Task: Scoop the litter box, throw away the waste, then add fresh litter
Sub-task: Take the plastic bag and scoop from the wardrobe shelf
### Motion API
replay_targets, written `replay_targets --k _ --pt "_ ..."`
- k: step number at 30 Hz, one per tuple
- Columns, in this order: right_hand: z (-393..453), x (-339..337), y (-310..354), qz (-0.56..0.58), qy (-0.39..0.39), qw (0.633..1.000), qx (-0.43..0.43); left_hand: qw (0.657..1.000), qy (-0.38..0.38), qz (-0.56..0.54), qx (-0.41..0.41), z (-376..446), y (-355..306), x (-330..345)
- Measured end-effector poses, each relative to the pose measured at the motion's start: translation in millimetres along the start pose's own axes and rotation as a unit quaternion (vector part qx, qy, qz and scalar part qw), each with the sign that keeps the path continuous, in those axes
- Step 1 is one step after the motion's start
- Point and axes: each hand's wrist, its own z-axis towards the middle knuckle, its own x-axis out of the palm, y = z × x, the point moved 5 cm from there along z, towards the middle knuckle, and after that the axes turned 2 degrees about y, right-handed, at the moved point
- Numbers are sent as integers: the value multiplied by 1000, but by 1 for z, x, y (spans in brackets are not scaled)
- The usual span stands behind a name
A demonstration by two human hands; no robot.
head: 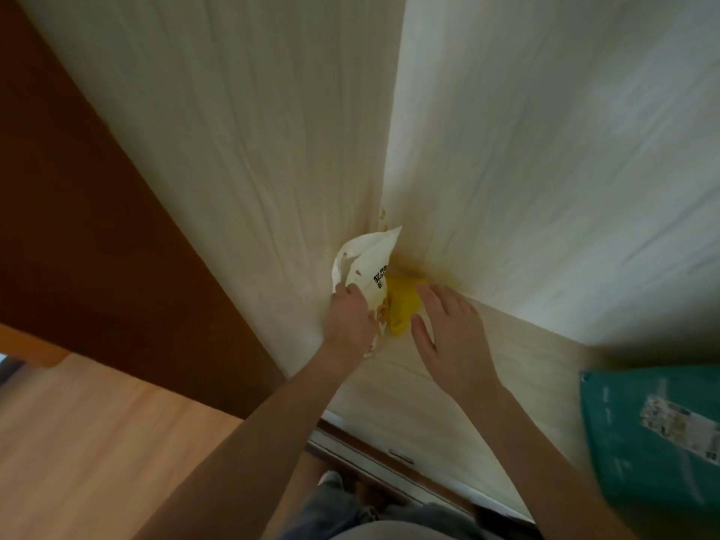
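A white plastic bag (368, 263) with black print lies in the corner where two pale walls meet. My left hand (349, 319) grips the bag's lower edge with curled fingers. Beside it sits a yellow object (401, 302), partly tucked behind the bag. My right hand (448, 337) hovers open just right of the yellow object, fingers spread and straight, holding nothing. No litter box or scoop is in view.
A teal bag (654, 434) with a printed label stands at the right edge. A dark brown wooden panel (89, 228) rises on the left, with wood flooring (97, 442) below it. A sliding-door track (374, 457) runs across the floor near my legs.
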Motion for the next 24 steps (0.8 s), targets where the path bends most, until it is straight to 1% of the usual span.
replay_targets --k 4,7,9,12,13,14,16,17,19,21,23,24 --pt "12 6 -1 12 16 999 -28 998 0 53 -39 3 3 -3" --pt "18 12 0 19 24 998 -47 999 19 29 -34 -2 -1 -2" --pt "21 15 0 30 31 997 -61 1000 11 13 -7 -5 -2 -1" --pt "27 26 -5 55 59 995 -66 997 8 11 77 -15 -8 3" --pt "30 32 -10 78 77 993 -47 994 7 18 107 -20 -11 5" --pt "34 39 -15 118 100 988 -4 990 8 22 137 -26 -15 7" --pt "42 56 -26 210 138 961 116 973 -11 29 231 -41 -28 8" --pt "45 65 -29 234 154 946 161 958 -24 42 283 -48 -34 9" --pt "49 81 -30 221 191 935 199 932 -39 85 350 -61 -42 13" --pt "51 92 -32 171 208 940 208 926 -35 66 371 -66 -44 18" --pt "53 97 -37 153 200 943 217 937 -26 55 345 -64 -39 20" --pt "53 99 -39 154 196 943 222 942 -33 59 329 -61 -36 19"
